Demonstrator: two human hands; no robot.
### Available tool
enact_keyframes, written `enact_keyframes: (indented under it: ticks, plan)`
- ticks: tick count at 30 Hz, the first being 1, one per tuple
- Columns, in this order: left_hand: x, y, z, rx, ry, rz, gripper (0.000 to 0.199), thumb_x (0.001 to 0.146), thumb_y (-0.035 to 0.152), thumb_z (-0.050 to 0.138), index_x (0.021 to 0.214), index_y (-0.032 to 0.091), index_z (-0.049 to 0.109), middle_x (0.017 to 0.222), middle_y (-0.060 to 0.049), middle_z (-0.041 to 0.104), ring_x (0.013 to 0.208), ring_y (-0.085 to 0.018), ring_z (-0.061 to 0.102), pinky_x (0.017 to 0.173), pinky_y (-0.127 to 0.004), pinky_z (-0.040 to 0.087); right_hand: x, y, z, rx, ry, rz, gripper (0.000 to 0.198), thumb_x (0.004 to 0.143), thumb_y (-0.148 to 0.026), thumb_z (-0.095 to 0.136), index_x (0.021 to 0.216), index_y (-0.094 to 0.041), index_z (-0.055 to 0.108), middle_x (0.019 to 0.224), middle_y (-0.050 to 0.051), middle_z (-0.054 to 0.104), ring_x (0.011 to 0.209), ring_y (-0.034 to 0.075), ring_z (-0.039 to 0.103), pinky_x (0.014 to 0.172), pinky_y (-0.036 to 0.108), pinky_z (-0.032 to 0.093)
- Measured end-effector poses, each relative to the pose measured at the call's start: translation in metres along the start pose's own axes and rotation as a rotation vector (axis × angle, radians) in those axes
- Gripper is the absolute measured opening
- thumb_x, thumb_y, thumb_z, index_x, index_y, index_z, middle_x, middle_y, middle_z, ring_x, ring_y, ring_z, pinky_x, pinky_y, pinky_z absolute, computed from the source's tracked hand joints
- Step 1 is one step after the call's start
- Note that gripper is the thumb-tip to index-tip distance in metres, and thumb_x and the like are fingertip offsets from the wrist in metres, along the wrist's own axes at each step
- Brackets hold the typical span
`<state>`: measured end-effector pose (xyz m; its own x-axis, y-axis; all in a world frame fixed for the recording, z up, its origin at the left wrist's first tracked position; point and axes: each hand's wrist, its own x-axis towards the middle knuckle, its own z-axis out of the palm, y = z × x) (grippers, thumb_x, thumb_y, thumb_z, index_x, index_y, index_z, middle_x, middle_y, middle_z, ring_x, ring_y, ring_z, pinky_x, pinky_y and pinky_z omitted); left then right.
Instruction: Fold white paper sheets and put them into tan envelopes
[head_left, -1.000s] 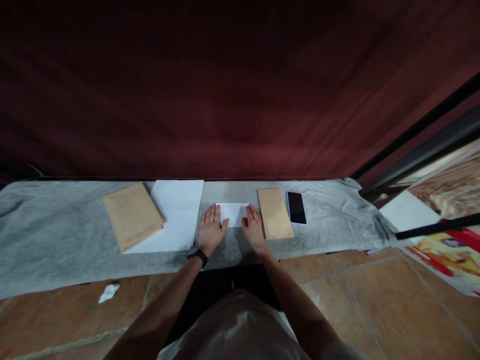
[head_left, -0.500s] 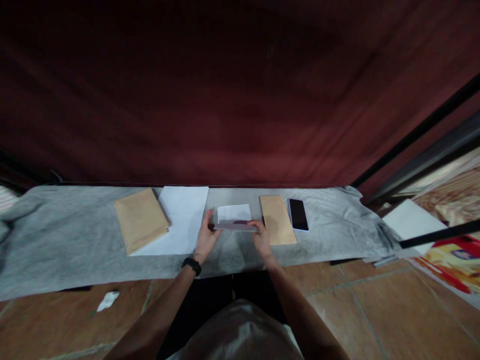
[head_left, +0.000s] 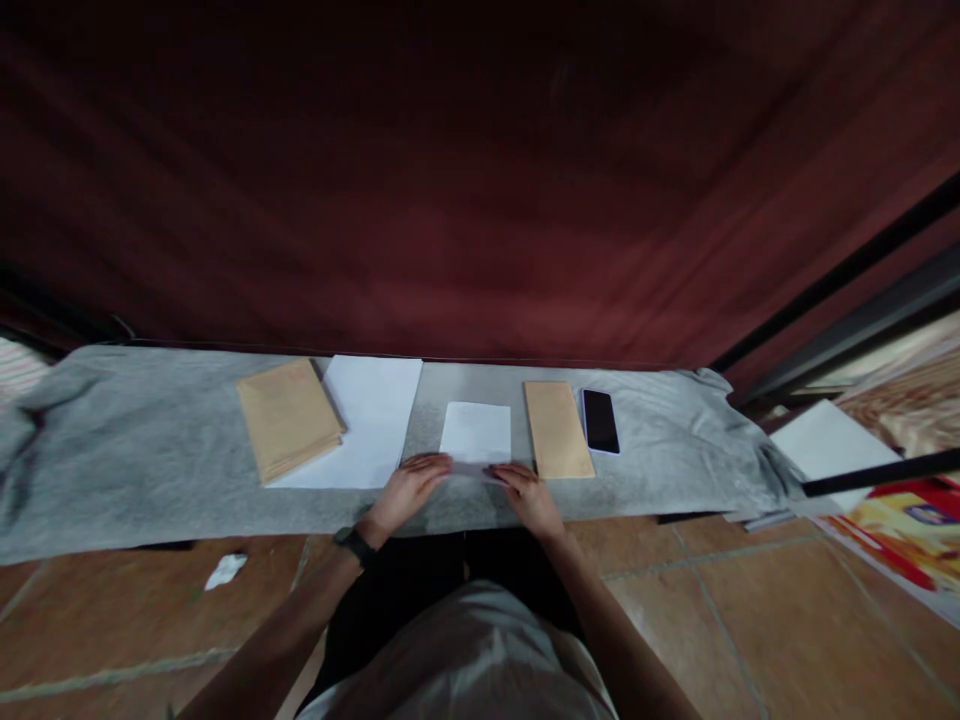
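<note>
A small white sheet of paper lies on the grey cloth in front of me, its near edge bent up in a shadowed strip. My left hand pinches the left end of that strip, and a dark watch is on its wrist. At the right end, my right hand has its fingers curled on the paper. To the right of it lies a single brown envelope. My fingertips partly cover the paper's near corners.
The grey cloth covers a long narrow bench. Brown envelopes are stacked at the left, over larger white sheets. A phone lies beyond the single envelope. A dark red curtain hangs behind. A white scrap is on the tiled floor.
Both hands have come down and toward me with the paper. Its raised near part now sits lower, showing more of the white sheet. The camera view has shifted slightly.
</note>
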<state>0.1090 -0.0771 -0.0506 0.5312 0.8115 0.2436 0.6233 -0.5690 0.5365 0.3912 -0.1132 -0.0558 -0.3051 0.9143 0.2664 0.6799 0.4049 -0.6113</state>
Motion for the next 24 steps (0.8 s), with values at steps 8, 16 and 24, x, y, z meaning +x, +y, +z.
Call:
enact_keyframes:
  ticks: [8,16,24]
  plan:
    - [-0.018,0.013,0.001,0.003,0.001,0.024,0.029,0.1,0.034,0.047,0.117,0.026,0.07,0.13,-0.004,0.068,0.126,-0.02,0.06,0.11,-0.043,0.048,-0.005,0.001,0.001,0.04,0.063,0.098,0.026,0.096,-0.016,0.053,0.11,-0.026,0.073,0.112,0.003,0.075,0.108,0.019,0.067,0.102,0.038,0.051]
    - [0.002,0.016,0.006,-0.149,0.144,-0.29,0.033,0.098,0.038,0.044,0.11,0.021,0.07,0.109,-0.007,0.075,0.104,-0.022,0.069,0.092,-0.038,0.056,0.01,-0.01,0.018,-0.224,0.19,0.315,0.027,0.102,-0.028,0.043,0.096,-0.019,0.068,0.092,0.008,0.073,0.091,0.022,0.069,0.084,0.032,0.053]
    - [0.029,0.029,0.012,0.054,0.213,-0.561,0.034,0.099,0.039,0.042,0.097,0.018,0.067,0.09,-0.01,0.075,0.084,-0.025,0.072,0.075,-0.034,0.054,0.034,-0.016,0.018,-0.397,0.15,0.407,0.025,0.102,-0.027,0.043,0.114,-0.017,0.063,0.098,0.012,0.075,0.089,0.025,0.072,0.079,0.032,0.051]
